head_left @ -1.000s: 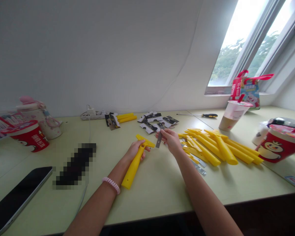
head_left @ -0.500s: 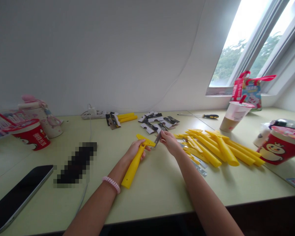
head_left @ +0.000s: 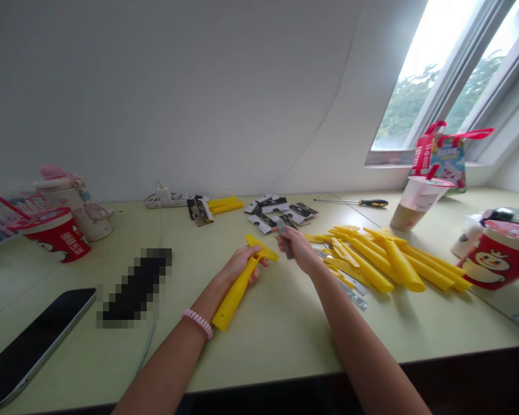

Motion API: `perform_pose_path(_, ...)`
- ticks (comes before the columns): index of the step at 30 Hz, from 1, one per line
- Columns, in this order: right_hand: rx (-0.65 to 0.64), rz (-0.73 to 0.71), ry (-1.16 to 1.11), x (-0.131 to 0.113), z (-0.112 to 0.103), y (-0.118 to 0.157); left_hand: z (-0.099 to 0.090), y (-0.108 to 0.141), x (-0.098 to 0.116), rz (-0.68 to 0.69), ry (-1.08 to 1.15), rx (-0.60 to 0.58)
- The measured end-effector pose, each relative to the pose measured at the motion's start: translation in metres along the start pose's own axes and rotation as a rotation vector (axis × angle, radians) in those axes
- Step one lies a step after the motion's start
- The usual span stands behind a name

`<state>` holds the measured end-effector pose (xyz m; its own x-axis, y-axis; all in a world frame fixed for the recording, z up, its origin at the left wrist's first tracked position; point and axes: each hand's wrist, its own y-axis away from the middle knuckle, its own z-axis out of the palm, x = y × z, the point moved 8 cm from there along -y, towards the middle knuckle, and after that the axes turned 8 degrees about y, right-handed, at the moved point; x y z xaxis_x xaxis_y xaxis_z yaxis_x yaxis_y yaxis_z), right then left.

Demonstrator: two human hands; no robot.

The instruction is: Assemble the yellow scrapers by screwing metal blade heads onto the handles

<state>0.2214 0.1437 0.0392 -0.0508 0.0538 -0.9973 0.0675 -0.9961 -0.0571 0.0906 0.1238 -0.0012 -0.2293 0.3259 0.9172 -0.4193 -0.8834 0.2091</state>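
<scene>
My left hand (head_left: 242, 265) is shut around the handle of a yellow plastic scraper (head_left: 237, 291), whose wide head points up and to the right. My right hand (head_left: 300, 249) pinches a narrow grey metal blade (head_left: 285, 242) between finger and thumb, just right of the scraper head and apart from it. To the right of that hand lies a heap of yellow plastic scrapers (head_left: 384, 259), with several loose metal blades (head_left: 354, 298) at its near edge. Several black-and-white blade packets (head_left: 277, 214) lie beyond my hands.
On the pale green desk (head_left: 268, 351) are a phone (head_left: 34, 346), a pixelated dark object (head_left: 134, 288), a power strip (head_left: 164, 201), yellow handles (head_left: 225, 204), a screwdriver (head_left: 363, 202), red cups (head_left: 499, 253), a drink cup (head_left: 415, 204) and a flask (head_left: 75, 210).
My right hand has shifted slightly right and the blade now stands more upright. The scraper head has tilted up a little. The whole view has drifted slightly.
</scene>
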Motion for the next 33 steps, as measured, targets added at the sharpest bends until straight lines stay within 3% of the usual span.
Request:
perform_pose_path(5,-0.101,-0.062,0.164,-0.004,0.015,0.007,0.007,0.005,0.0,0.004,-0.056,-0.042)
perform_pose_path(9,-0.056,-0.125,0.291,-0.008,0.014,0.009,0.013,0.009,0.001,-0.002,-0.083,-0.078)
perform_pose_path(17,-0.037,-0.118,0.307,-0.003,0.017,0.006,0.016,0.008,0.001,0.041,-0.082,-0.117)
perform_pose_path(21,-0.136,-0.066,0.321,0.004,0.025,0.009,0.015,0.009,0.002,0.056,-0.089,-0.113)
perform_pose_path(27,-0.18,-0.043,0.309,0.001,0.027,0.012,0.019,0.012,0.005,0.068,-0.111,-0.116)
perform_pose_path(33,-0.177,-0.012,0.296,0.0,0.029,0.014,0.004,0.008,0.016,0.195,-0.133,0.105)
